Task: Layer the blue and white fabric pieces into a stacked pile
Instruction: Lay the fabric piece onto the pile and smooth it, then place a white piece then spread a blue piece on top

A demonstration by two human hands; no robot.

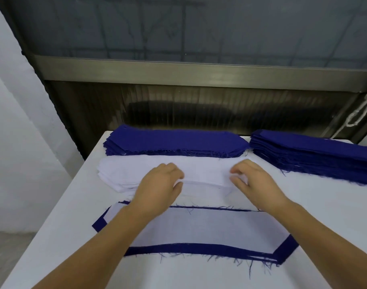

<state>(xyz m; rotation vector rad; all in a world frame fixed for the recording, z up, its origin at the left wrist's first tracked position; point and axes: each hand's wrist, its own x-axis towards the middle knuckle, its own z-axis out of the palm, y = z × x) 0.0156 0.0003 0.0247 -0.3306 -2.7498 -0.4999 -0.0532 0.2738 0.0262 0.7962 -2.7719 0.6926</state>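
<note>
Hands are working at the white pile (157, 170) in the middle of the surface (303, 268). The left hand (160, 184) and the right hand (252, 180) are apart, one near each end of the top white piece (205, 180). Both are curling their fingers and pinching its front edge, which is lifting a little off the pile. Arms are reaching forward from the bottom of the view, wrists low, palms facing down. Just behind the white pile a blue pile (174, 142) is sitting, touching or almost touching it. Another blue pile (316, 157) is lying to the right, near but apart. Close to the person, the stacked pile (199, 228) is growing, with a white piece on top and blue edges peeking out around it. To do this step well, the hands should be taking only one white piece, not two stuck together, so a small rub of the fingers may help. Lifting both ends at the same height should keep the piece flat. It probably needs laying straight on the stacked pile, since soft cloth can fold or slide.
</note>
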